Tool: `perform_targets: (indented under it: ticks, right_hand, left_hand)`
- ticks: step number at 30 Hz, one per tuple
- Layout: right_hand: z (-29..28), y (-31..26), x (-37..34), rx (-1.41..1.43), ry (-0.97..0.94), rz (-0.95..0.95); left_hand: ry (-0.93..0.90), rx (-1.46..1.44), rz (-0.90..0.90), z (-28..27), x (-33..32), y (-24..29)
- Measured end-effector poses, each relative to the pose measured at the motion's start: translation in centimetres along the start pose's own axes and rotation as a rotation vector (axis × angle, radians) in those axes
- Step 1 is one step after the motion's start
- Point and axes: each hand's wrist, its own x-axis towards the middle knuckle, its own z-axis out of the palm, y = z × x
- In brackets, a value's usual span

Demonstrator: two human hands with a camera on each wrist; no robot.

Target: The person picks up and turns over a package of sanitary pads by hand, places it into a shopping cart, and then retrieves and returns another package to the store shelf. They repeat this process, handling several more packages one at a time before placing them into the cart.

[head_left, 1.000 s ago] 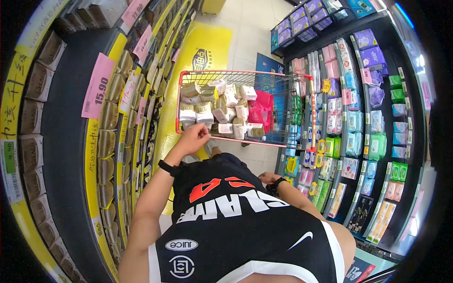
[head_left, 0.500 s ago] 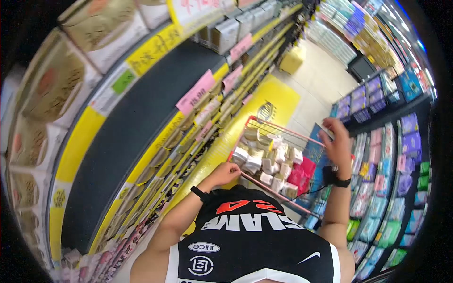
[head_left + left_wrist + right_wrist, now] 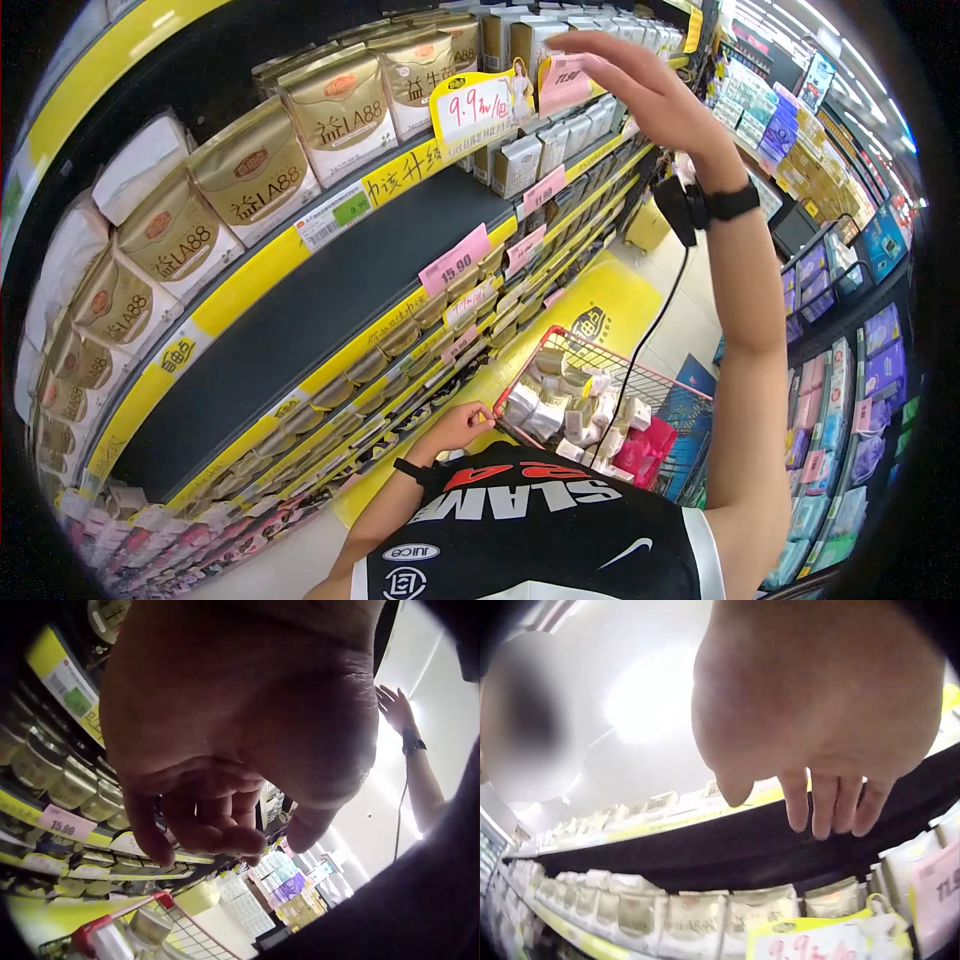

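Note:
My right hand (image 3: 655,95) is raised with straight fingers in front of the upper shelf, holding nothing. Just beyond its fingers are a pink price tag (image 3: 566,82) and a yellow-edged 9.9 sign (image 3: 482,112). Gold-and-white packs (image 3: 338,108) marked A88 stand in a row on that shelf; the right wrist view shows the same packs (image 3: 694,921) below the hand. My left hand (image 3: 458,428) is low, beside the near corner of the red-rimmed shopping cart (image 3: 630,362). Its fingers (image 3: 214,832) hang loosely curled around nothing in the left wrist view.
Several gold and white packs (image 3: 545,415) and a pink bag (image 3: 645,448) lie in the cart. A bare dark shelf stretch (image 3: 300,310) runs below the upper row. Across the aisle stand racks of coloured packets (image 3: 815,440). A yellow box (image 3: 648,225) is on the floor ahead.
My right hand has come up from my side, past the cart, to the upper shelf. The view has turned left toward the shelves. My left hand stays near the cart's corner.

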Motion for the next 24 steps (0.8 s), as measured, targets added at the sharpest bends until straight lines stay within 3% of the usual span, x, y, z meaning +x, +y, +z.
perform_targets:
  ticks: [2,5,12,16,19,21,24]
  right_hand:
    - [1.1,0.0,2.4,0.017,-0.051,-0.040]
    - [3.9,2.0,5.3,-0.323,0.060,-0.097]
    - [8.5,7.3,10.8,-0.366,0.256,-0.220]
    - [8.8,5.8,11.2,-0.391,-0.088,0.101]
    - [9.6,7.8,12.3,-0.644,-0.128,-0.108]
    - [10.0,7.6,12.6,-0.698,0.065,-0.049]
    - [9.4,6.7,12.4,-0.800,-0.090,0.022]
  left_hand:
    - [0.005,0.039,-0.054,-0.1,-0.5,0.5]
    - [0.089,0.118,-0.042,-0.3,-1.1,1.8]
    - [0.163,0.154,0.035,-0.7,-1.5,1.9]
    - [0.150,0.197,0.012,-0.5,-2.4,2.1]
    - [0.165,0.208,0.023,-0.2,-3.3,1.5]
    - [0.165,0.213,0.007,-0.2,-3.6,1.1]
    - [0.163,0.222,-0.016,-0.2,-3.8,1.2]
